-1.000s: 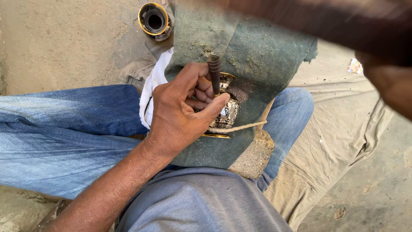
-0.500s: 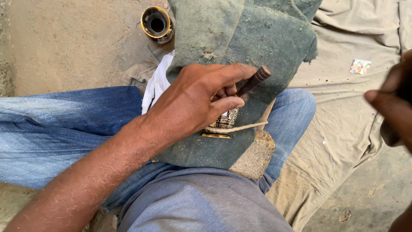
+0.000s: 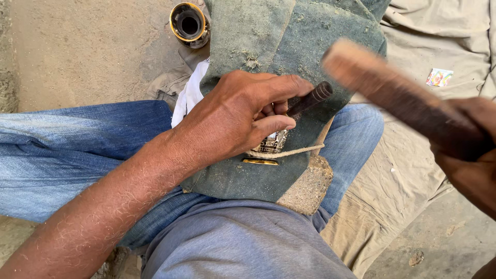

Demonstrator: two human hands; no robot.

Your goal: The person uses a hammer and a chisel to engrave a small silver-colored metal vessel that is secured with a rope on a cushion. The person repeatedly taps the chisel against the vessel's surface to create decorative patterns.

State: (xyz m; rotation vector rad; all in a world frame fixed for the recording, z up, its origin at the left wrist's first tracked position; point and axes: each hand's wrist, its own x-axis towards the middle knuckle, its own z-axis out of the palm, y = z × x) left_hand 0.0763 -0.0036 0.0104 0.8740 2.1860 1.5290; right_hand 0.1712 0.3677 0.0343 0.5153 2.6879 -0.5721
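My left hand (image 3: 240,119) is shut on a dark ribbed metal punch (image 3: 311,98), whose top sticks out up and to the right between thumb and fingers. Under that hand lies an engraved brass piece (image 3: 271,145), mostly hidden, tied with a thin cord (image 3: 302,151) on a green cloth (image 3: 289,41) over my lap. My right hand (image 3: 467,155) at the right edge grips a wooden mallet (image 3: 385,88), blurred, its pale head raised above and to the right of the punch.
A round brass cup (image 3: 189,23) lies on the sandy ground at the top. A white rag (image 3: 188,95) pokes out beside the green cloth. A stone block (image 3: 310,188) sits under the cloth. A beige sheet (image 3: 413,181) and a small coloured wrapper (image 3: 439,77) lie at the right.
The punch has tilted from upright to leaning right. The right hand has swung the mallet into view from the right, over the punch.
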